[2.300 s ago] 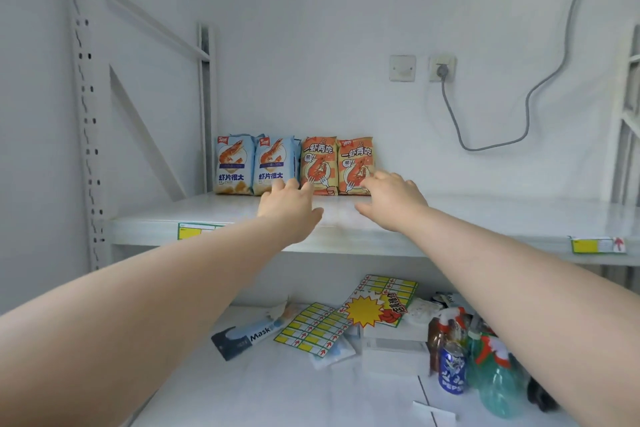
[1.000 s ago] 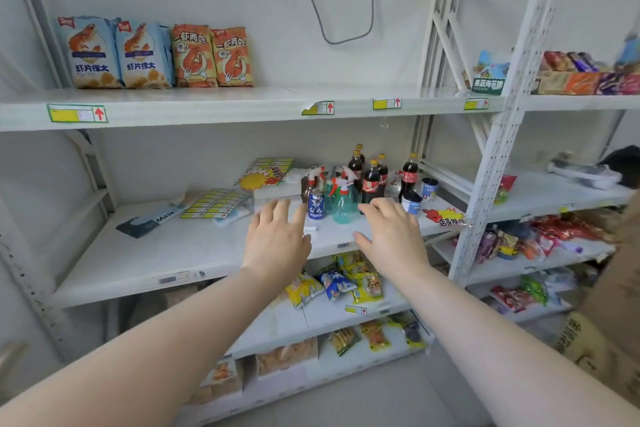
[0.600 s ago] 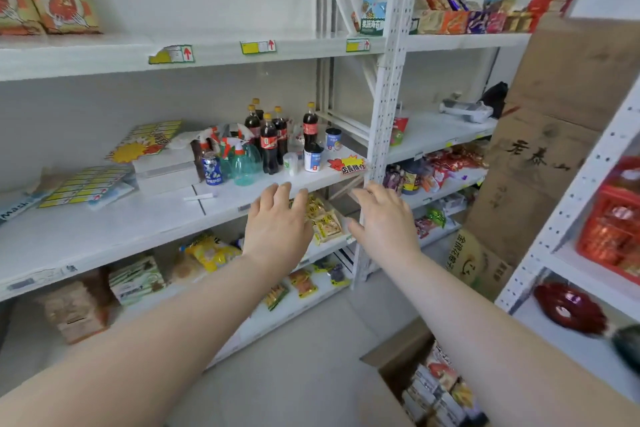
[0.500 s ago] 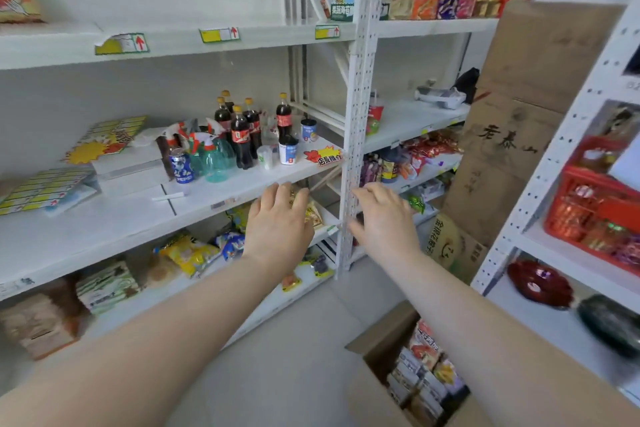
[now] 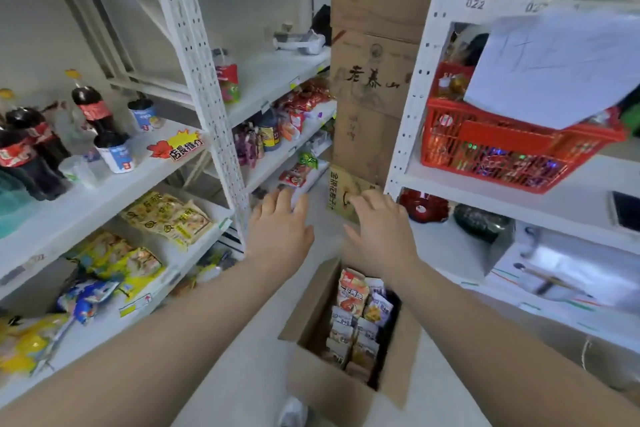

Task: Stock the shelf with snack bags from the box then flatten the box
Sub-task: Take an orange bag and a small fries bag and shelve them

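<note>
An open cardboard box (image 5: pixel 329 388) stands on the floor at the lower middle, its flaps up. Several snack bags (image 5: pixel 356 315) stand packed inside it, an orange one on top at the far end. My left hand (image 5: pixel 280 229) and my right hand (image 5: pixel 377 229) are stretched out palm down above and beyond the box, fingers apart, holding nothing. The upper shelf with the shrimp-chip bags is out of view.
White shelving (image 5: pixel 194 55) on the left carries cola bottles (image 5: pixel 20 152), cups and yellow snack packs (image 5: pixel 166 218). Tall stacked cartons (image 5: pixel 374 73) block the aisle's far end. On the right shelving sits a red basket (image 5: pixel 512 149) under a paper sheet.
My view has swung from the upper shelf down and to the right. Both empty hands came away from the shelved bags and now hover over the box on the floor.
</note>
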